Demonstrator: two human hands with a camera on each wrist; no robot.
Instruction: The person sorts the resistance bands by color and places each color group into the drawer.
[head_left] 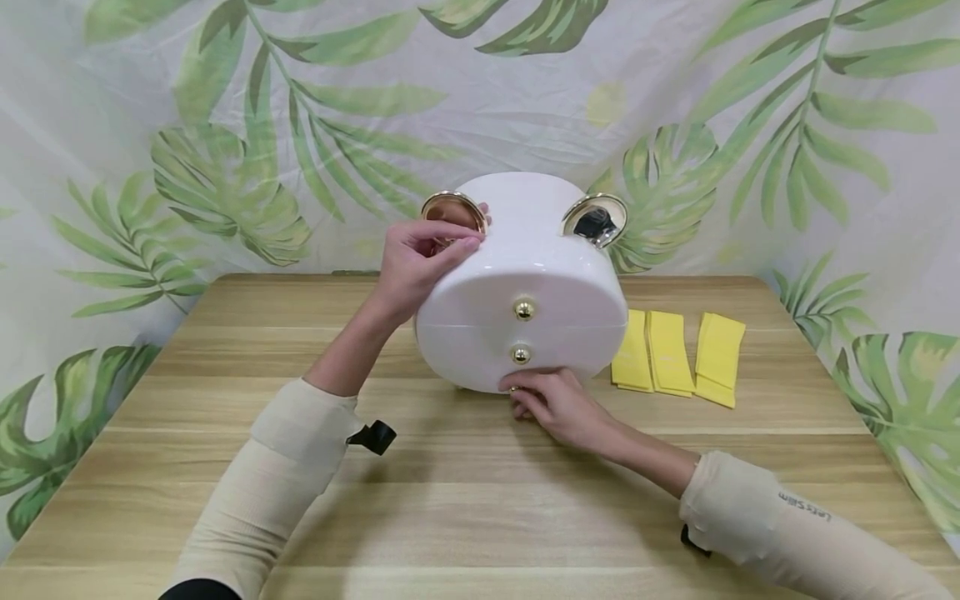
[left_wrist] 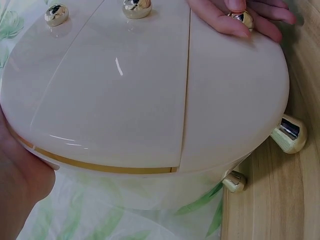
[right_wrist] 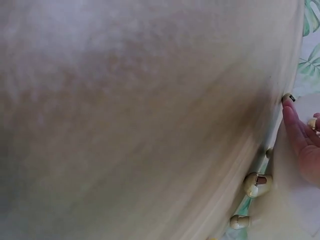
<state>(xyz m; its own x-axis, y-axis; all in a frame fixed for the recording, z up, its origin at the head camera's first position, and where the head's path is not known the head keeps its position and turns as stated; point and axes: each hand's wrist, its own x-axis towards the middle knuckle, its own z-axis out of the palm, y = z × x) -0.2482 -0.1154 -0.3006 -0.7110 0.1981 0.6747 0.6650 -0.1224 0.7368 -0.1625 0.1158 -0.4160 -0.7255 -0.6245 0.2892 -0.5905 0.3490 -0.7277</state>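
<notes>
A glossy white, rounded drawer box (head_left: 517, 242) with round gold ears stands on the table, its front showing gold knobs in a column. My left hand (head_left: 420, 271) holds its upper left side at the left gold ear (head_left: 454, 212); some fingers are hidden behind the ear. At the bottom of the front, my right hand (head_left: 558, 407) pinches the lowest gold knob (left_wrist: 243, 20). The left wrist view shows seams between the front panels (left_wrist: 115, 95), with a gold strip along one edge. In the right wrist view the right hand (right_wrist: 307, 145) appears at the far right.
Several folded yellow packets (head_left: 670, 354) lie on the wooden table (head_left: 480, 508), right of the box. Short gold feet (left_wrist: 290, 134) support the box. A leaf-patterned cloth (head_left: 345, 100) hangs behind the table.
</notes>
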